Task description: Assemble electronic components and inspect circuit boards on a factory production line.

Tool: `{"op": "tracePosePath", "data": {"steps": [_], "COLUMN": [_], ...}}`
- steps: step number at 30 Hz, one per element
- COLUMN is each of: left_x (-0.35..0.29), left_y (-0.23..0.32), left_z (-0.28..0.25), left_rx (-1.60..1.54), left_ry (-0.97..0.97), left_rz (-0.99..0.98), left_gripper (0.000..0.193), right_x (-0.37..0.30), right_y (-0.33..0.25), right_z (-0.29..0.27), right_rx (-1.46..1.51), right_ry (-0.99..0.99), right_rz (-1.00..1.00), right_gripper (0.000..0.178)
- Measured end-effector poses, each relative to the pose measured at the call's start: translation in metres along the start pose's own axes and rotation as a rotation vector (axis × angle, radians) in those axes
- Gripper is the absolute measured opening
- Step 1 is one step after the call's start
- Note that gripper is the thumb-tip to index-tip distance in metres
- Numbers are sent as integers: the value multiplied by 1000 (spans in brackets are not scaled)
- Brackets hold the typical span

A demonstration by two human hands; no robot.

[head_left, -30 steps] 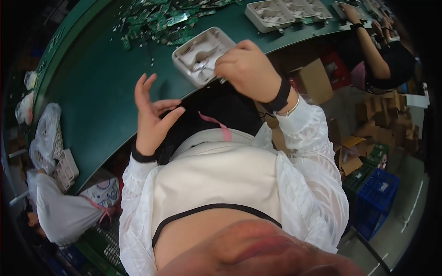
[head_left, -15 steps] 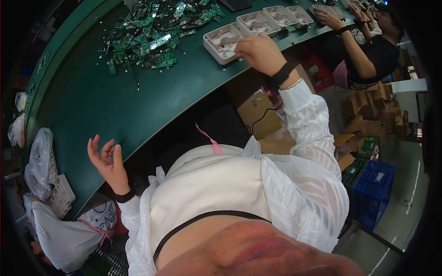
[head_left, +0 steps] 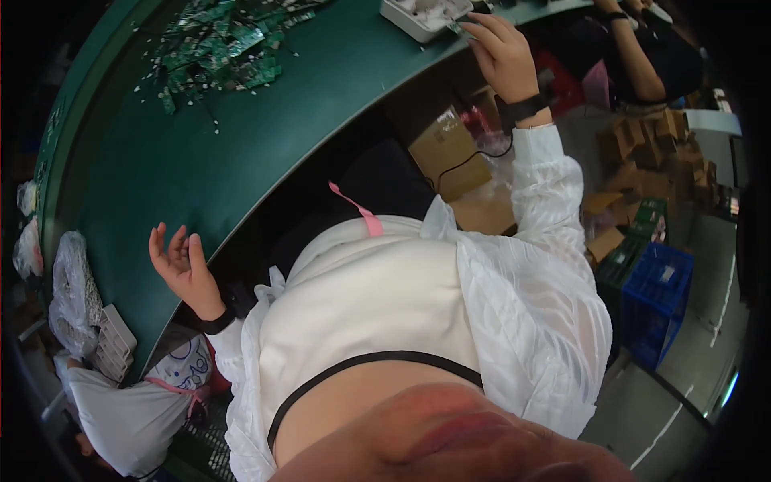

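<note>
My right hand [head_left: 507,68] is at the front edge of the green worktable, beside a white plastic tray [head_left: 416,26]. Between its thumb and fingertips is a small green circuit board [head_left: 458,29], partly covered by the fingers. My left hand [head_left: 186,271] hovers at the table edge on the left, holding nothing, its fingers apart and slightly curled. A heap of green circuit boards [head_left: 229,52] with short wires lies across the far part of the table.
On the left, a clear plastic bag [head_left: 74,293] and a pale compartment tray [head_left: 114,344] rest near a person in a light top [head_left: 132,410]. Another person's arm [head_left: 638,60] reaches in at the upper right. Cardboard boxes [head_left: 650,149] and a blue crate [head_left: 658,301] stand on the floor.
My right hand has drawn away from over the white tray, toward the right and the table edge. The view has shifted, so the trays sit higher in it. My left hand stays open.
</note>
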State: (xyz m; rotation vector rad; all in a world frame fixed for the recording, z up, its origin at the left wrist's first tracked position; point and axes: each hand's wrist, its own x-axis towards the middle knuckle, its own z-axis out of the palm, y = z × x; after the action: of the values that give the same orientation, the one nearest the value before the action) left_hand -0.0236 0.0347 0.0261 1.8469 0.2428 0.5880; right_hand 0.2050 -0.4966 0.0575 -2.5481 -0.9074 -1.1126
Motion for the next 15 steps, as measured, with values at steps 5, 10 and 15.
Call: {"op": "tracePosePath", "data": {"steps": [5, 10, 15], "left_x": [5, 9, 18], "left_y": [-4, -5, -15], "left_z": [7, 6, 18], "left_rx": [46, 106, 101], "left_ry": [25, 107, 128], "left_rz": [21, 110, 139], "left_gripper": [60, 57, 52], "right_x": [-130, -290, -354], "right_y": [-19, -33, -32], "right_z": [-3, 52, 93], "right_rx": [-30, 253, -109], "right_ry": [230, -19, -228], "right_rz": [538, 1274, 1042], "right_gripper": [14, 25, 35]}}
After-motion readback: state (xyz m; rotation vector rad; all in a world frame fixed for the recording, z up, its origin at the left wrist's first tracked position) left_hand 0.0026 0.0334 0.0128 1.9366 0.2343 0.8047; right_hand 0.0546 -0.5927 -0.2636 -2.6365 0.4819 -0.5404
